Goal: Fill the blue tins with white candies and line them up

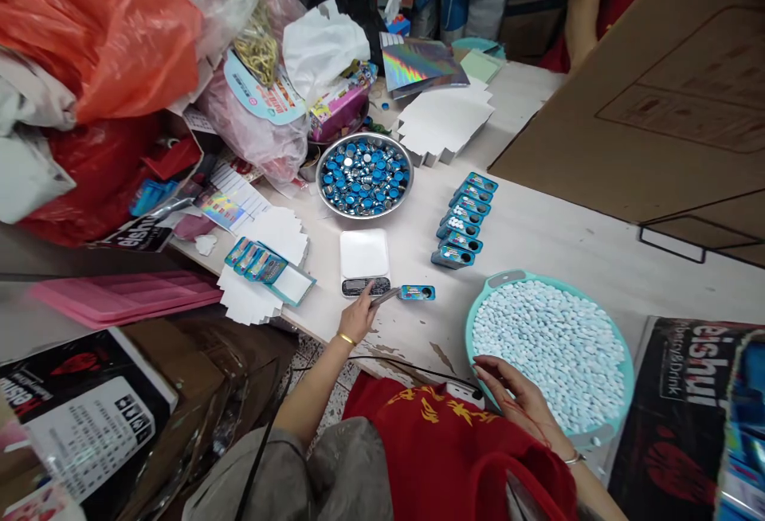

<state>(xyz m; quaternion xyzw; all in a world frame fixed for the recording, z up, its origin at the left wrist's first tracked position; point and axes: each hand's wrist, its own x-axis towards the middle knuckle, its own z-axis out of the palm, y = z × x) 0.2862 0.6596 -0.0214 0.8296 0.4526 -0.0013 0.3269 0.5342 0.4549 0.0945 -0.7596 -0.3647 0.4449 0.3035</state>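
Observation:
My left hand (pixel 357 319) is at the front of a white kitchen scale (pixel 364 254), index finger stretched onto its dark control panel. Between its fingers is a thin grey flat piece (pixel 386 296), seen nearly edge-on; its kind is unclear. Just right of that lies a small blue box (pixel 417 292) with a round dark hole. My right hand (pixel 519 395) is at the near left rim of a turquoise basin (pixel 476 322), fingers extended and slightly curved, with nothing visible in them. Small pale blue and white pellets (pixel 550 346) fill the basin.
Several blue boxes (pixel 457 238) stand in a row behind the basin. A metal bowl (pixel 323 201) holds blue and silver caps. More blue boxes (pixel 263 264) lie on white card at left. A large carton (pixel 645 107) and another person's arm (pixel 582 19) are at upper right.

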